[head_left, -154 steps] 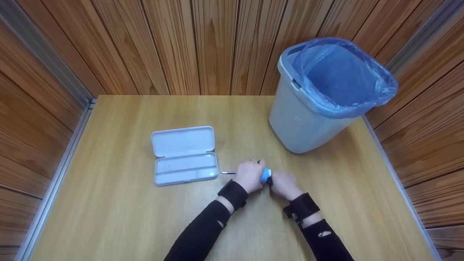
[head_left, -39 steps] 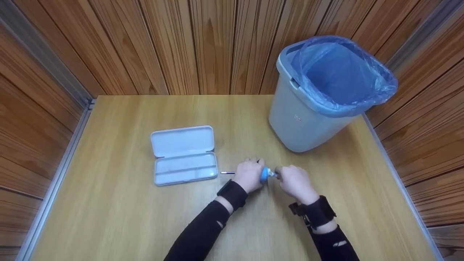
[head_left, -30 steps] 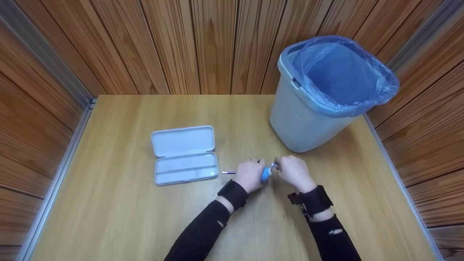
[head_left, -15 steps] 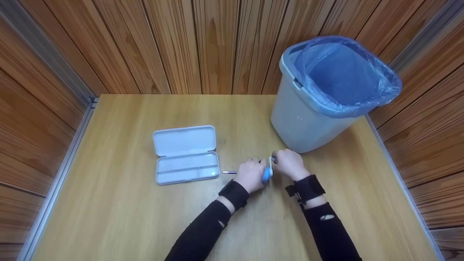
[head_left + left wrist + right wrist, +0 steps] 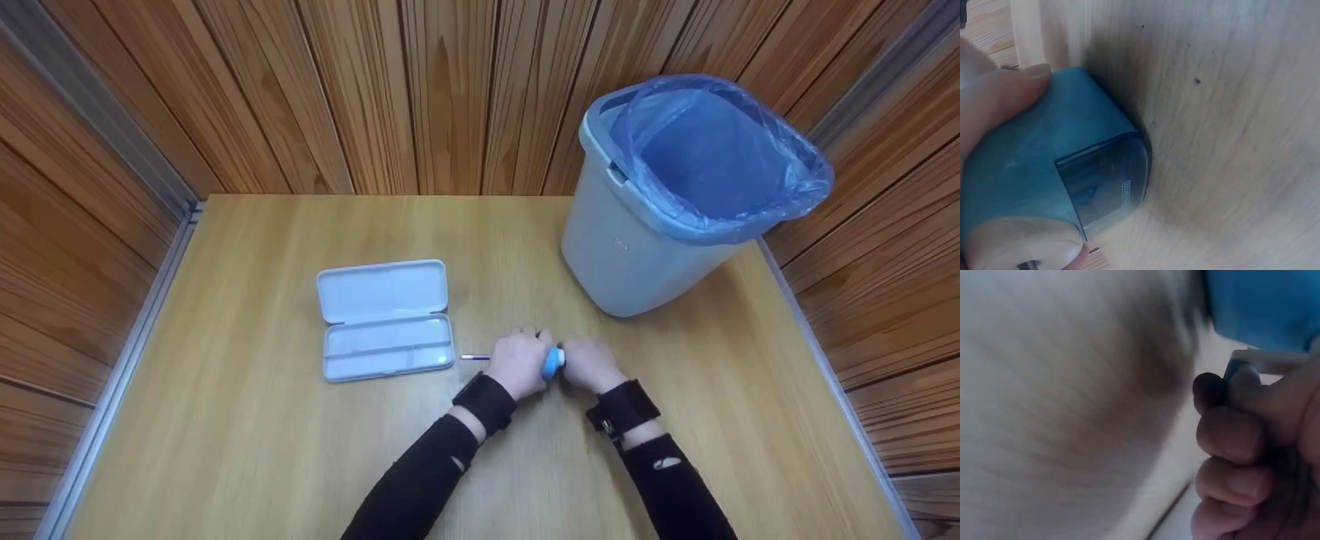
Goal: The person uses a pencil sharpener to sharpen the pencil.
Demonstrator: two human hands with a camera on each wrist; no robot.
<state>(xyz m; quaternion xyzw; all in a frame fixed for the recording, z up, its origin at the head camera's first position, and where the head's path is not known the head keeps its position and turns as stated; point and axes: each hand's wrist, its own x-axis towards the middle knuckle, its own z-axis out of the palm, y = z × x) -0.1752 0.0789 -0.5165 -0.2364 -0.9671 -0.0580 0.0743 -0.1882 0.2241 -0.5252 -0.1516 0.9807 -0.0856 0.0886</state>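
A blue crank pencil sharpener (image 5: 552,362) sits on the table, mostly covered by my left hand (image 5: 517,364), which grips it from above. The left wrist view shows its blue body (image 5: 1019,174), a see-through shavings drawer (image 5: 1109,183) and a cream front (image 5: 1022,242). A pencil (image 5: 475,357) sticks out leftward past my left hand; its other end is hidden. On the sharpener's right side, my right hand (image 5: 591,365) pinches the knob of the crank handle (image 5: 1269,359) between thumb and curled fingers.
Left of the pencil lies a white pencil case (image 5: 384,291) with its lid raised and a divided tray. Behind and right stands a grey bin (image 5: 637,251) lined with a blue plastic bag (image 5: 716,161). Wooden panels (image 5: 450,97) enclose the table.
My right hand has circled with the crank, swinging out right, then up and away, and now back down close to the sharpener. My left hand and the pencil stay in place.
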